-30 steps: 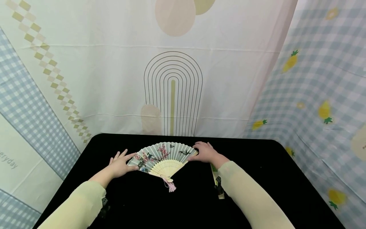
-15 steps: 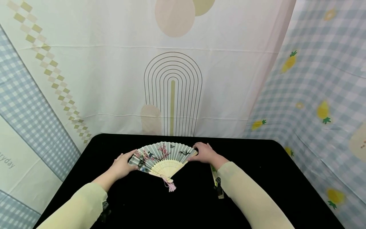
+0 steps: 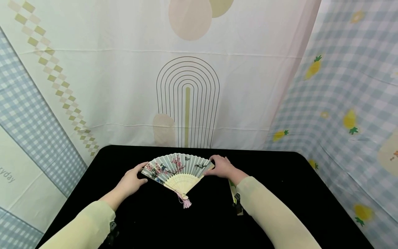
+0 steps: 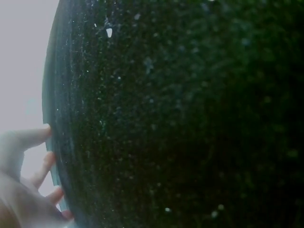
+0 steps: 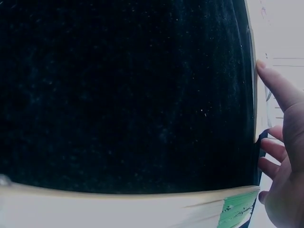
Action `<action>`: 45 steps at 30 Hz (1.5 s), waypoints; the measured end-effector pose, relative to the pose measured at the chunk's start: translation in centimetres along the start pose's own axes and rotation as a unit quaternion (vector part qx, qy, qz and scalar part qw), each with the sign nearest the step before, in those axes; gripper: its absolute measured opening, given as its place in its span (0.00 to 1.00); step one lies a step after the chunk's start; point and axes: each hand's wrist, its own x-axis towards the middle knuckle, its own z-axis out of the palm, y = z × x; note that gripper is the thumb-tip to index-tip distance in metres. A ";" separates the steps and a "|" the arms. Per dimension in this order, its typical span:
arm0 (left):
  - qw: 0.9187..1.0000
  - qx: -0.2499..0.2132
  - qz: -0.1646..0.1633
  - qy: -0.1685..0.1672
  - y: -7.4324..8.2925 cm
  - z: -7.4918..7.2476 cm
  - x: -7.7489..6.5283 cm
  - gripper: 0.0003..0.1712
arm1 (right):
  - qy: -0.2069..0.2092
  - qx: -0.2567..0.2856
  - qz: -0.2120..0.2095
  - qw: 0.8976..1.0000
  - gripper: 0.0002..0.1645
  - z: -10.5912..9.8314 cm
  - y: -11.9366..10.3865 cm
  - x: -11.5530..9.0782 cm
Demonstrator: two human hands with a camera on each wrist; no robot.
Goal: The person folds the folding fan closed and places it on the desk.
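Observation:
A folding fan [image 3: 182,180] lies spread on the black table, its pale cloth printed with pink blossoms and dark birds, its ribs cream. From its pivot hangs a pink tassel [image 3: 186,203]. My right hand [image 3: 224,166] pinches the fan's right end between thumb and fingers. At the left end, my left hand [image 3: 128,181] has its fingertips by the upper corner, while the thumb stands apart from the lower edge. The left wrist view catches only part of the left hand [image 4: 23,194] at its edge; the fan is out of that view.
A second, folded fan [image 3: 232,192] with a green part lies partly hidden under my right forearm; its pale sticks and green cloth [image 5: 237,209] show in the right wrist view. The black table [image 3: 174,228] ends at a back edge before a patterned curtain [image 3: 130,86].
My left hand has drawn its fingers together at the fan's left end, and its thumb has come away. The fan's left edge has shifted slightly up and inward. The right hand keeps its grip.

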 end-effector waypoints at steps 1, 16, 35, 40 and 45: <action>1.000 -0.002 0.002 -0.001 0.0 0.0 -0.1 0.41 | 0.001 0.001 0.000 1.000 0.48 0.0 0.0 0.0; 0.999 -0.028 -0.006 0.020 0.6 -0.7 -0.4 0.31 | 0.034 -0.007 -0.011 0.999 0.47 0.5 0.1 -0.4; 0.960 -0.271 -0.060 0.035 1.6 -0.3 -0.7 0.29 | 0.032 0.024 -0.002 0.999 0.48 0.6 0.0 -1.0; 0.949 -0.303 -0.074 0.046 2.0 -0.2 -0.9 0.27 | 0.032 0.056 0.011 0.998 0.46 0.6 0.2 -1.2; 0.942 -0.321 -0.080 0.054 2.0 -0.2 -0.9 0.27 | 0.033 0.103 0.014 0.994 0.44 0.6 0.6 -1.2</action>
